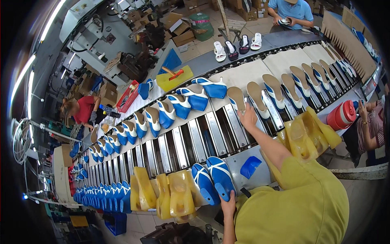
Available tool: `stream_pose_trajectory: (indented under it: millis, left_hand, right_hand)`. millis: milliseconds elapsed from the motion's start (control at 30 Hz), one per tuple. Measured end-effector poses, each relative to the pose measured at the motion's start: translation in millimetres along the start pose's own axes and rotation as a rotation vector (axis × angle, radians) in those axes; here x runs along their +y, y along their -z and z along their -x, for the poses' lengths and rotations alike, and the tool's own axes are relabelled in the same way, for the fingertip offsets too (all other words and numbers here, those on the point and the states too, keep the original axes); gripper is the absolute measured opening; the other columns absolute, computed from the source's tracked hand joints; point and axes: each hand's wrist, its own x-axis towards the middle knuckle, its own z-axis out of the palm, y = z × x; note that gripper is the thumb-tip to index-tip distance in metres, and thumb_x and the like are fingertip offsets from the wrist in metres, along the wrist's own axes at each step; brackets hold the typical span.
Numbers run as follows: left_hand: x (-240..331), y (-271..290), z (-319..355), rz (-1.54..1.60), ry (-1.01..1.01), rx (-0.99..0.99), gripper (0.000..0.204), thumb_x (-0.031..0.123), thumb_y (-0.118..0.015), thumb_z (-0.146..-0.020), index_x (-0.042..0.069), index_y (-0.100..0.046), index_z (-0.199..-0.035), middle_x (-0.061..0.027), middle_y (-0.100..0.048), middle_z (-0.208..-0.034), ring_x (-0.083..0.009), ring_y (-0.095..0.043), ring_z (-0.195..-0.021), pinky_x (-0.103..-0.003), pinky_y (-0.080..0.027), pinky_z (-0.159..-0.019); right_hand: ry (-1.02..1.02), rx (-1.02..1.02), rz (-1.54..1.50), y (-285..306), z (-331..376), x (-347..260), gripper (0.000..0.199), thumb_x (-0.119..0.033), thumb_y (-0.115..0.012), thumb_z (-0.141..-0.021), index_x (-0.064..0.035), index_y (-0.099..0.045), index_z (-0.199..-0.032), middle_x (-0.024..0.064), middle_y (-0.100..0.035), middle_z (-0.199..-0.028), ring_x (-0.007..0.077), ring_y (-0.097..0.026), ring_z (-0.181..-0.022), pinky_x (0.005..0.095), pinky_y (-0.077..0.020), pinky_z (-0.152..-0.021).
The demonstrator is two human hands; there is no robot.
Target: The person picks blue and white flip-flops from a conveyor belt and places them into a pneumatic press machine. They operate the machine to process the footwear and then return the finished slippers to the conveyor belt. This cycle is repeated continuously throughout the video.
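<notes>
Close to my body, my left hand (228,202) grips the heel end of a blue shoe last (220,175) with white crossed straps. A matching strapped last (204,184) stands beside it on the near ledge. My right hand (248,116) reaches over the roller conveyor, fingers stretched out at the lower end of a tan-soled sandal (236,99) with white straps. Another tan-soled sandal (257,99) lies just right of those fingers. Whether the fingertips touch either one, I cannot tell.
Rows of strapped blue lasts (166,114) line the conveyor (172,148). Yellow moulded blocks (181,193) and a blue plastic piece (250,166) lie along the near edge. A red jug (341,115) stands at right. Several finished sandals (219,51) sit opposite; other people work nearby.
</notes>
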Motion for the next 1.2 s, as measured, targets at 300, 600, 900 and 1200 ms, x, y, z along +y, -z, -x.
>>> stream_pose_trajectory:
  millis: [300,600,900,1200]
  left_hand:
    - [-30.1,30.2,41.5,0.098,0.140,-0.201,0.079,0.029,-0.067,-0.093,-0.001,-0.025,-0.153,-0.0234,-0.050,-0.141,-0.0309,-0.055,-0.124,-0.038,-0.045,-0.099]
    - [-75.0,32.5,52.0,0.183,0.331,-0.248,0.065,0.022,-0.060,-0.099,-0.001,-0.030,-0.151,-0.0222,-0.050,-0.142,-0.0280,-0.056,-0.123,-0.037,-0.048,-0.098]
    - [-107.6,52.1,62.2,0.354,0.473,0.024,0.053,0.024,-0.059,-0.099,0.002,-0.042,-0.145,-0.0169,-0.060,-0.128,-0.0300,-0.061,-0.114,-0.042,-0.051,-0.094]
    - [-71.6,101.6,13.5,0.480,0.166,0.385,0.042,0.030,-0.052,-0.101,0.006,-0.047,-0.135,-0.0169,-0.057,-0.129,-0.0292,-0.059,-0.113,-0.041,-0.047,-0.096]
  right_hand:
    - [0.177,-0.562,0.013,17.5,10.1,83.7,0.025,-0.029,-0.064,-0.086,-0.0050,-0.065,-0.092,0.0214,-0.069,-0.086,0.0404,-0.066,-0.086,0.0495,-0.0509,-0.077]
    - [0.407,-0.261,0.596,66.2,-58.0,102.7,0.019,-0.018,-0.064,-0.085,-0.0041,-0.069,-0.097,0.0169,-0.068,-0.093,0.0330,-0.068,-0.092,0.0420,-0.0565,-0.078]
    - [0.494,-0.688,0.472,123.5,-87.9,115.9,0.017,-0.022,-0.066,-0.080,-0.0068,-0.073,-0.081,0.0179,-0.069,-0.080,0.0319,-0.070,-0.080,0.0442,-0.0569,-0.071]
    - [0.356,-0.357,0.456,117.9,-139.3,216.0,0.021,-0.022,-0.062,-0.088,-0.0015,-0.066,-0.087,0.0181,-0.067,-0.081,0.0422,-0.065,-0.084,0.0460,-0.0529,-0.079]
